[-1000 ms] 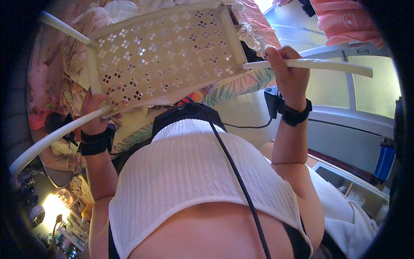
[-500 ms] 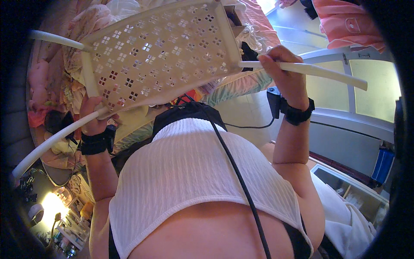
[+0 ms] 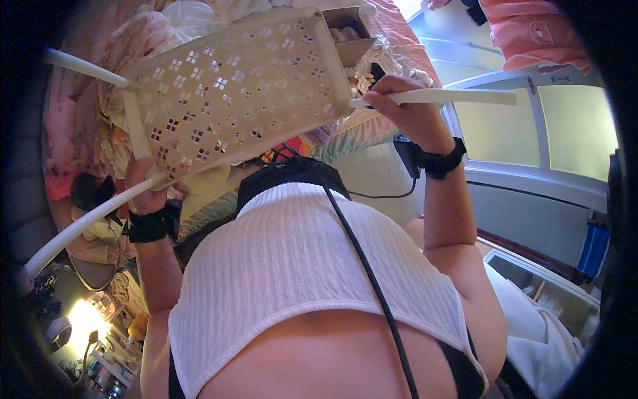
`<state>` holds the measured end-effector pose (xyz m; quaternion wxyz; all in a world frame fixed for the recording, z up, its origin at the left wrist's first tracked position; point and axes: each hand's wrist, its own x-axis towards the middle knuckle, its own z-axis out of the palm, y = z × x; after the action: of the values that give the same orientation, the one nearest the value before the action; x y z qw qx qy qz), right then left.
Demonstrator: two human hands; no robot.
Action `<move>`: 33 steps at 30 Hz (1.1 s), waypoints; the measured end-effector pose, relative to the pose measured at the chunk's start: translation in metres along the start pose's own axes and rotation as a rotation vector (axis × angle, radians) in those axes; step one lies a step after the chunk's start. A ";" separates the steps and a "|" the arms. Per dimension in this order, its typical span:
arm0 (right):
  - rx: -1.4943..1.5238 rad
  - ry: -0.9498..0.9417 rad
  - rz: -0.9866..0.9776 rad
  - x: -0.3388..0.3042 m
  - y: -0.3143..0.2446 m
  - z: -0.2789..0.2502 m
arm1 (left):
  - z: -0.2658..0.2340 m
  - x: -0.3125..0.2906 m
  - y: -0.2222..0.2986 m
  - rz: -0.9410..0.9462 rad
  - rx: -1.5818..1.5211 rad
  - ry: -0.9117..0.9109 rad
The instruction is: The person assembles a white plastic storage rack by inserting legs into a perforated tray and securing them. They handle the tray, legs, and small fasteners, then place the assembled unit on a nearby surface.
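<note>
In front of me hangs a cream plastic rack shelf [image 3: 232, 86], its flat panel pierced with clusters of small diamond holes. White tube legs stick out from its corners: one at the far left [image 3: 86, 68], one at the near left [image 3: 86, 229] and one at the right [image 3: 465, 97]. My left hand [image 3: 143, 186] grips the near left corner, closed where the leg joins the panel; some of its fingers are hidden. With thumb and fingers, my right hand [image 3: 405, 110] holds the right leg close to the panel's corner. Both wrists wear black bands.
Behind the rack lies a bed heaped with clothes [image 3: 143, 33], with an open cardboard box [image 3: 349, 36] on it. A lit lamp [image 3: 86, 319] stands among small items at lower left. To the right are a frosted-pane door [image 3: 578, 123] and a drawer unit [image 3: 551, 299]. A black cable [image 3: 362, 266] crosses my front.
My right hand has moved left and inward with the right leg. The panel has shifted slightly left and nearer at its right end, uncovering more of the box. My left hand stays nearly in place.
</note>
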<state>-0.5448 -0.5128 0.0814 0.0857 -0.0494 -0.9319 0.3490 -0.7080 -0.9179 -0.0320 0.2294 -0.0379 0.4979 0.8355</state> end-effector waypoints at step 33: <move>0.242 -0.079 -0.053 0.005 0.022 0.066 | 0.013 0.050 0.005 -0.139 -0.278 -0.105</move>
<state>-0.5620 -0.5375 0.0183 0.0632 -0.0003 -0.8865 0.4584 -0.7521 -0.8916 -0.0360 0.3048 -0.0597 0.3610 0.8793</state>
